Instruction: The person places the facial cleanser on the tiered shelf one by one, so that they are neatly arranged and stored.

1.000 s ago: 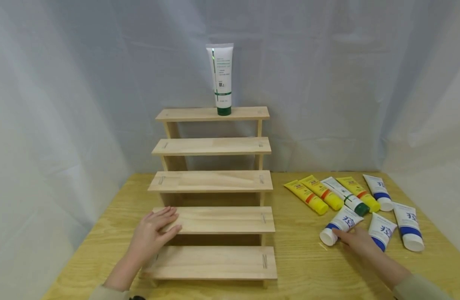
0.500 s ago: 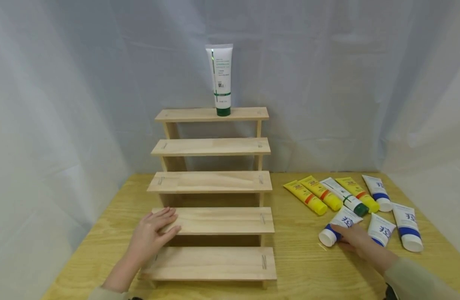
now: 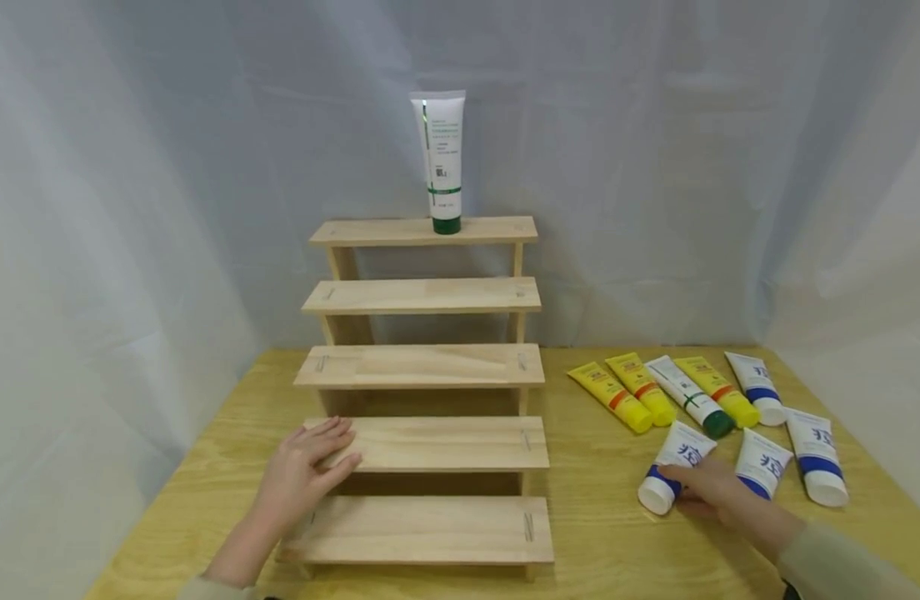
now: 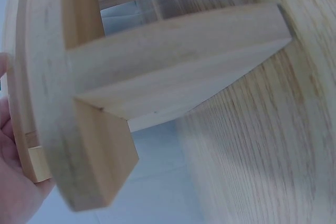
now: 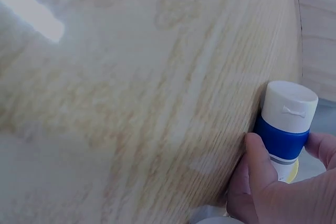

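Observation:
My right hand [image 3: 711, 492] pinches a white squeeze tube with a blue band [image 3: 673, 465], which lies among other tubes on the table's right side. In the right wrist view, thumb and fingers sit on both sides of the tube's blue band [image 5: 282, 141], just behind its white cap. My left hand [image 3: 304, 468] rests on the left end of a five-step wooden display rack [image 3: 437, 442], on the second step from the bottom. Part of that left hand [image 4: 16, 177] shows beside the rack's edge in the left wrist view. One white tube with a green cap [image 3: 445, 162] stands upright on the top step.
Yellow tubes [image 3: 612, 396], a green-capped white tube [image 3: 688, 396] and more blue-banded tubes [image 3: 816, 454] lie right of the rack on the wooden table [image 3: 587, 533]. Grey-white sheeting [image 3: 655, 208] hangs behind and at both sides.
The pinched tube has turned and slid slightly toward me in my right hand. A yellow tube and the lying green-capped tube beside it have shifted a little. My left hand stays in place.

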### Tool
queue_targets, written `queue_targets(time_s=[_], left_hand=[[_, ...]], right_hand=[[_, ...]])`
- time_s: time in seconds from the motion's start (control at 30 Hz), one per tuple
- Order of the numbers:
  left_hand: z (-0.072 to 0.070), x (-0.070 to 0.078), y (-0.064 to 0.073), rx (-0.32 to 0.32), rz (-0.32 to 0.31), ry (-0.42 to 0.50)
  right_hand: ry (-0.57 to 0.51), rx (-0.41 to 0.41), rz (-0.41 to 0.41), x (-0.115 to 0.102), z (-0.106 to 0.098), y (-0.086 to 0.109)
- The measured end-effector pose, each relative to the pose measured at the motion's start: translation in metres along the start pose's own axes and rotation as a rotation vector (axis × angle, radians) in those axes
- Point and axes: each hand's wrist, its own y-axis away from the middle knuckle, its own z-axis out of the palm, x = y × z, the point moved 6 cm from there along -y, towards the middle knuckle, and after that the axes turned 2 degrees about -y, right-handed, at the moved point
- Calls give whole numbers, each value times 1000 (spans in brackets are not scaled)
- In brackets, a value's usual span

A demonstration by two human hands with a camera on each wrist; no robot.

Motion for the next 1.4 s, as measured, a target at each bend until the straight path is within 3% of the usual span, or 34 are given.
queue_targets(time_s=[0.23, 0.37, 1.0, 1.4], left_hand=[[-1, -2, 0, 8, -4, -5], [0, -2, 0, 15, 4, -11], [1, -2, 1, -6, -1, -4], [0, -1, 1, 5, 0, -7]], right_hand=[[145, -49, -76, -5, 8, 1], [181, -47, -68, -7, 9, 0], [28, -1, -73, 3, 1, 7], [-40, 70, -228, -38, 3, 32]])
